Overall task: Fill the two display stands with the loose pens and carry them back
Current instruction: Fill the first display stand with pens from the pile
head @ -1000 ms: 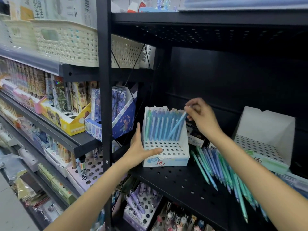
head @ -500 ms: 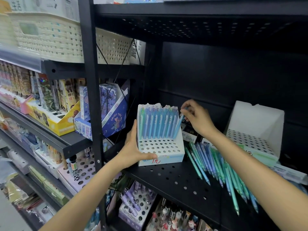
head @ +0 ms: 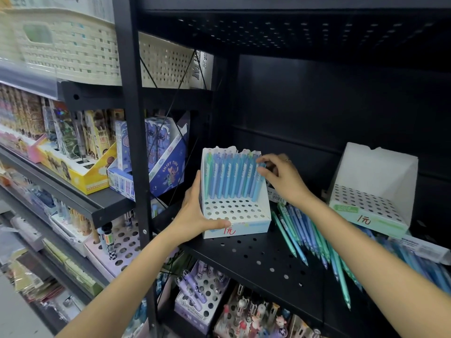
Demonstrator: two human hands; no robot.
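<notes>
A white display stand (head: 235,212) with a holed base stands on the black perforated shelf (head: 263,262). Its back row holds several blue and teal pens (head: 229,178). My left hand (head: 195,213) grips the stand's left side, thumb on its front lip. At the row's right end my right hand (head: 280,175) pinches the top of a blue pen (head: 258,184) that stands in a hole. Several loose pens (head: 310,237) lie on the shelf to the right. A second white stand (head: 373,191), with no pens in it, sits at the far right.
A black upright post (head: 133,142) stands left of the stand. Beyond it, shelves carry boxed pens (head: 156,157) and a cream basket (head: 68,45). More pen displays (head: 197,298) sit on the lower shelf. More blue pens (head: 419,262) lie under the second stand.
The blue pen in my right hand went from slanted above the stand to upright in the row's right end. My left hand stays on the stand.
</notes>
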